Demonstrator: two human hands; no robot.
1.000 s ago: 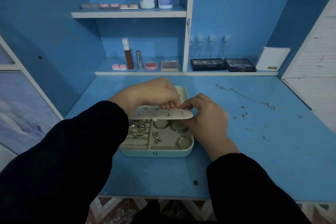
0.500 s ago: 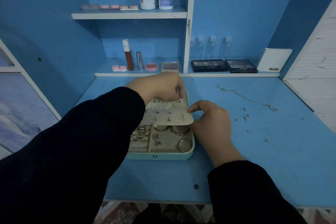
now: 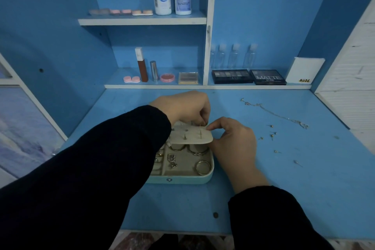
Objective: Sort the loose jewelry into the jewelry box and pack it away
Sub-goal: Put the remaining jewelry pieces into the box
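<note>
Pinching the right edge of the beige earring panel point(image 3: 192, 136) between thumb and fingers, the right hand point(image 3: 233, 142) holds it over the rear half of the mint-green jewelry box point(image 3: 182, 180), which sits open on the blue worktop point(image 3: 304, 189) with hoops point(image 3: 203, 167) in its front compartments. The left hand point(image 3: 186, 107), fingers curled tight, pinches a thin earring post point(image 3: 200, 126) at the panel's far edge. Loose studs point(image 3: 272, 135) and a fine necklace chain point(image 3: 274, 112) lie on the worktop right of the box, apart from it.

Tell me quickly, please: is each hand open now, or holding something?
Left hand: closed, pinching a small earring stud.
Right hand: closed, pinching the edge of the cream earring panel.
</note>
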